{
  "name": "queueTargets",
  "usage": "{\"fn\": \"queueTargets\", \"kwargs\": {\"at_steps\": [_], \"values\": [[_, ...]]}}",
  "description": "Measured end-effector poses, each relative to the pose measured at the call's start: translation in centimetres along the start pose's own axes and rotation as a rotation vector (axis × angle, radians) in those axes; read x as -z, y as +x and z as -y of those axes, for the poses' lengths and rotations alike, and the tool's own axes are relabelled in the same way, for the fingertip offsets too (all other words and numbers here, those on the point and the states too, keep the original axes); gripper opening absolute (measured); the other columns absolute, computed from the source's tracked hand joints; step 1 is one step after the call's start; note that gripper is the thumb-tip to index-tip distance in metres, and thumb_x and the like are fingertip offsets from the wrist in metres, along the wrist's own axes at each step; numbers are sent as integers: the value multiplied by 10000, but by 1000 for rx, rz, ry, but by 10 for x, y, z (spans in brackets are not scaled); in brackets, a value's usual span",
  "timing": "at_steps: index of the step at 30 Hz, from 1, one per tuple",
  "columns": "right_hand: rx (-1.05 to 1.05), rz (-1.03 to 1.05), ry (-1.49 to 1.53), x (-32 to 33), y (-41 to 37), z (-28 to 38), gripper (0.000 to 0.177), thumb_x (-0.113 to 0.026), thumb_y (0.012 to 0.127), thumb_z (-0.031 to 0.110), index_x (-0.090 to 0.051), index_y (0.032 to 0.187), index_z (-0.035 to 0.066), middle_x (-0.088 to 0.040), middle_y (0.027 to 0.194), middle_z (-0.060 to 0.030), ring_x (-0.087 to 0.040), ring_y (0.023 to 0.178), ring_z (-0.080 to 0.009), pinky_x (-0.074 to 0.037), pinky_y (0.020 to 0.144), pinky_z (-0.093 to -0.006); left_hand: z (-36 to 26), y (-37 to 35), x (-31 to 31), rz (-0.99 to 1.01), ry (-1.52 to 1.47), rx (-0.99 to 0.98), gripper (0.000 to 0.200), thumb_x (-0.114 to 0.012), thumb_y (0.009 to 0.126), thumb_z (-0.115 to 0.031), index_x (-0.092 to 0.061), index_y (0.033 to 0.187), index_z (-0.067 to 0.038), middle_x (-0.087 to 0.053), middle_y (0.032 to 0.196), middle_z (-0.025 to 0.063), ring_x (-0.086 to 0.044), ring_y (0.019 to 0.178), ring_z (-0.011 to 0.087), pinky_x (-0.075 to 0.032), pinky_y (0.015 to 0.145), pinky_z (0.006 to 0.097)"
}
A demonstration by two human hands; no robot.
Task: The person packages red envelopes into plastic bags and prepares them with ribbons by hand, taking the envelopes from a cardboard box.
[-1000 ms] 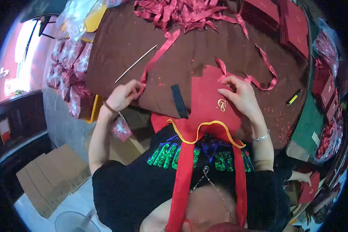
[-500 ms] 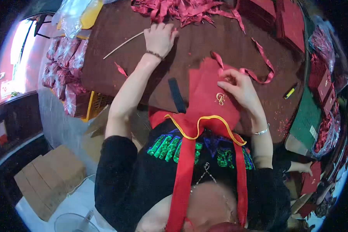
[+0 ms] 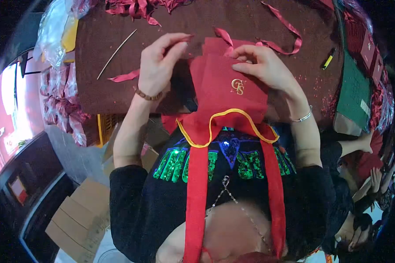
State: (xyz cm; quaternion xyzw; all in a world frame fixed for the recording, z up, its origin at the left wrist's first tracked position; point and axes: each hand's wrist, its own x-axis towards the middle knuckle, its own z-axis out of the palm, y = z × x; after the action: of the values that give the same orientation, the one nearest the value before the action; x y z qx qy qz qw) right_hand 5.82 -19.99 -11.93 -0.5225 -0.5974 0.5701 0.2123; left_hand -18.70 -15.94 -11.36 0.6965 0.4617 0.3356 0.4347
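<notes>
Underneath, brown table [image 3: 184, 19] with ribbons [image 3: 136, 6]

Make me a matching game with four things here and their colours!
Things:
1 pouch
2 stick
3 pen
4 bangle

Colours:
a silver
b yellow and black
c red with gold letters
d pale

Pairs: 1-c, 2-d, 3-b, 4-a

A brown table [image 3: 114, 92] stands near a bright window [image 3: 6, 87], with cardboard boxes [image 3: 81, 215] stacked below.
</notes>
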Motion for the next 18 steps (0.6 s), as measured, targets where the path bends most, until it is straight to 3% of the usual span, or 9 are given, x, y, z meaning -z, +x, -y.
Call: {"fn": "queueTargets", "kwargs": {"at_steps": [2, 4, 5, 10, 18], "values": [[24, -12, 78, -1, -1, 0, 301, -644, 768, 102, -573, 1036, -17, -568, 841, 18, -498, 752, -37, -419, 662, -189, -13, -9, -6, 74, 34, 51, 174, -563, 834, -82, -615, 984, -10, -618, 889, 36, -541, 799, 77, -425, 702, 212], [-15, -2, 38, -1, -2, -1, 295, -643, 767, 95, -568, 1032, -11, -565, 825, 14, -491, 730, -35, -411, 652, -177, -18, -11, -9, 180, 156, -86, 153, -562, 829, -84, -626, 952, -17, -605, 850, 52, -549, 774, 108, -424, 696, 225], [-17, -3, 39, -2, -2, 1, 295, -643, 767, 95, -568, 1032, -11, -565, 825, 14, -491, 730, -35, -411, 652, -177, -16, -14, -17, 119, 112, -114, 107, -586, 792, -97, -621, 863, -24, -553, 731, 99, -552, 710, 222, -432, 635, 299], [63, 1, -26, -6, -4, 2, 301, -630, 769, 65, -535, 1047, -3, -565, 796, 22, -495, 725, -28, -405, 635, -168, -20, -20, -28, 101, 223, -220, 77, -610, 757, -92, -608, 809, -36, -534, 707, 84, -524, 703, 245, -418, 630, 334], [7, 14, 105, -11, -4, 6, 307, -632, 759, 60, -547, 1049, 4, -577, 796, 20, -491, 726, -24, -397, 610, -176, -15, -24, -42, -31, 562, -478, 67, -621, 732, -125, -571, 762, -93, -490, 726, 46, -476, 706, 223, -348, 623, 337]]}}
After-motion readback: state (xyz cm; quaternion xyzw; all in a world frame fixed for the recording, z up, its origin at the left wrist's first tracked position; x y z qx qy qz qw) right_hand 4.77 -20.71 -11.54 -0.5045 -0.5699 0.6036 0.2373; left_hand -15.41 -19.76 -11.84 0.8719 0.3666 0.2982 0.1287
